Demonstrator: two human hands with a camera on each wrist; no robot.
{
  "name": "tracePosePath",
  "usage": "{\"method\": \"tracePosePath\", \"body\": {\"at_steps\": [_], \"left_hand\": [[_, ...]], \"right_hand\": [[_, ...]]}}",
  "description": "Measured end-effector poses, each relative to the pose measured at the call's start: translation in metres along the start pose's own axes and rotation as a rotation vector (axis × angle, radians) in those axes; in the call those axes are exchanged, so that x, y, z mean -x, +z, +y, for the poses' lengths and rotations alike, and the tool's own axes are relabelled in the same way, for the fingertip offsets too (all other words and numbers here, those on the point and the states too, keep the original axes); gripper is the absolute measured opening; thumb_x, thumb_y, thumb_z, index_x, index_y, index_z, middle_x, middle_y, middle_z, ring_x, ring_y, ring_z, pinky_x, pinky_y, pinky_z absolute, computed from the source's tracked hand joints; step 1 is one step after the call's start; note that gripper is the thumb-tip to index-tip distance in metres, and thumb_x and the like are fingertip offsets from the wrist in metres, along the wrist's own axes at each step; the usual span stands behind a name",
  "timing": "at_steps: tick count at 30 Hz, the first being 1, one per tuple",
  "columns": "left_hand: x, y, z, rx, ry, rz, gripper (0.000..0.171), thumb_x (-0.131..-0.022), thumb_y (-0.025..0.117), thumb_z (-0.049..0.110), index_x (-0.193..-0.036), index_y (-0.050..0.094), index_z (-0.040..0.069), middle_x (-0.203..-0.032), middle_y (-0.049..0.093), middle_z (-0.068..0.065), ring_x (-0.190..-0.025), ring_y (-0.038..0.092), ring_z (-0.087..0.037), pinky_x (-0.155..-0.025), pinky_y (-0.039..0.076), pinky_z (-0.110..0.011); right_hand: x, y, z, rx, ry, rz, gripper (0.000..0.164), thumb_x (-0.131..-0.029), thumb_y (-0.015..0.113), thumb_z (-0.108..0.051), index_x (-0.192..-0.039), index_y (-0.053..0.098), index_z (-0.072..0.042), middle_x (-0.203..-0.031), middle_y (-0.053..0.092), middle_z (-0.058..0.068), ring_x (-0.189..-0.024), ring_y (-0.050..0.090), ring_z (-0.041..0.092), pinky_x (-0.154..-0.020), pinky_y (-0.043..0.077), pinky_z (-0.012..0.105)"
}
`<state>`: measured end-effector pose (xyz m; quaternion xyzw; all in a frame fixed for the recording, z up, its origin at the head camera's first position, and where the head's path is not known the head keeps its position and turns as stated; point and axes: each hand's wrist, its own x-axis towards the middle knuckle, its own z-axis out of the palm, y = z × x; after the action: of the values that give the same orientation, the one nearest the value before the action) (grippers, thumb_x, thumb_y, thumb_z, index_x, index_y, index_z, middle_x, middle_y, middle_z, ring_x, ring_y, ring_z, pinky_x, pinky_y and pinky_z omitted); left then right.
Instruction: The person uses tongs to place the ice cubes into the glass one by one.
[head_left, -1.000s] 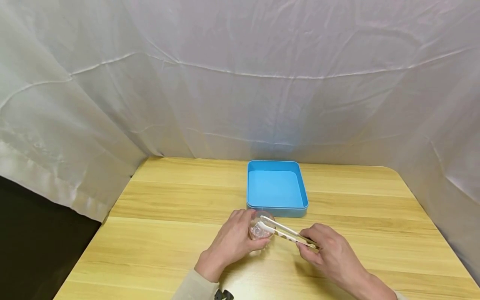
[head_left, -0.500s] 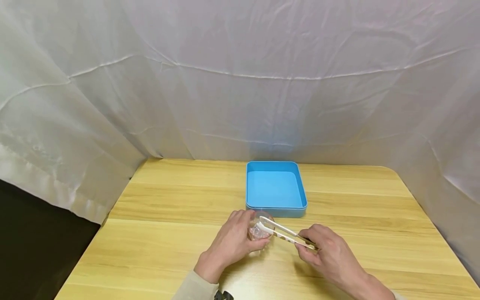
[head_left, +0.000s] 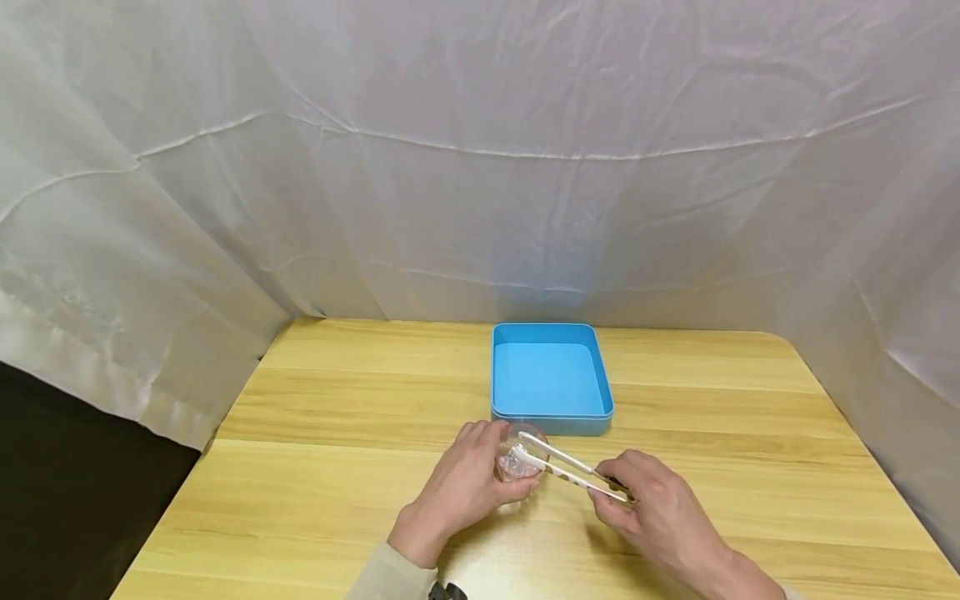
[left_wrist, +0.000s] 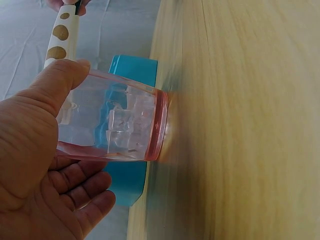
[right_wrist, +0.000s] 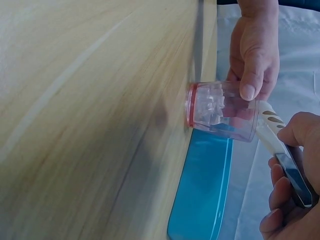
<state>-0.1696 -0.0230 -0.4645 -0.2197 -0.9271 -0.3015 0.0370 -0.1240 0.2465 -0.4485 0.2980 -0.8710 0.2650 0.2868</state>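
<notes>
My left hand [head_left: 463, 477] grips a clear, pink-tinted cup [left_wrist: 152, 127] by its side, thumb near the rim and fingers on the far side. The cup stands upright on the table, with several clear ice-like cubes [left_wrist: 120, 121] at its bottom. From the right, my right hand [head_left: 667, 510] holds white tongs [right_wrist: 270, 125] with brown spots, its thumb and fingers round their metal-ended handle. The tips of the tongs reach down inside the cup, above or at the cubes. The tong arms stand slightly apart in the head view.
Directly behind the cup stands a shallow blue square box [head_left: 552, 426], its top uncovered and no contents showing. The light wooden table [head_left: 337, 483] ends at a pale grey curtain [head_left: 450, 208] at the back and sides. A dark gap lies beyond the left edge.
Both hands keep almost the same place, with the cup and tongs still held. The handle end of the tongs shifts very slightly to the left and downward in the head view.
</notes>
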Motion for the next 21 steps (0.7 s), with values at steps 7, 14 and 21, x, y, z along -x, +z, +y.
{"method": "tracePosePath", "body": {"at_steps": [7,14,21], "left_hand": [[0.0004,-0.0004,0.0006,-0.003,-0.007,-0.004,0.071,-0.084,0.085,0.054,-0.135,0.061,0.01,-0.119,0.068,0.0,-0.114,0.059,-0.017,-0.095,0.055,-0.034],[0.0006,0.0001,0.0006,-0.005,-0.004,-0.001,0.071,-0.084,0.086,0.053,-0.134,0.061,0.009,-0.119,0.068,0.0,-0.113,0.059,-0.017,-0.094,0.056,-0.034],[0.0006,0.0003,0.0003,-0.006,-0.003,-0.001,0.072,-0.084,0.086,0.053,-0.135,0.061,0.009,-0.12,0.068,0.0,-0.114,0.059,-0.017,-0.095,0.056,-0.034]], "right_hand": [[0.0007,0.0013,0.0,0.015,0.0,0.005,0.011,-0.082,0.079,-0.016,-0.091,0.072,-0.017,-0.08,0.057,-0.015,-0.073,0.046,-0.003,-0.059,0.041,0.01],[0.001,0.0011,-0.0009,0.032,0.016,-0.008,0.018,-0.077,0.082,-0.011,-0.091,0.072,-0.016,-0.079,0.057,-0.013,-0.073,0.046,-0.003,-0.059,0.041,0.011],[0.0014,0.0012,-0.0007,0.039,0.018,-0.008,0.016,-0.079,0.081,-0.013,-0.091,0.072,-0.016,-0.079,0.056,-0.015,-0.073,0.046,-0.004,-0.059,0.041,0.011]]}}
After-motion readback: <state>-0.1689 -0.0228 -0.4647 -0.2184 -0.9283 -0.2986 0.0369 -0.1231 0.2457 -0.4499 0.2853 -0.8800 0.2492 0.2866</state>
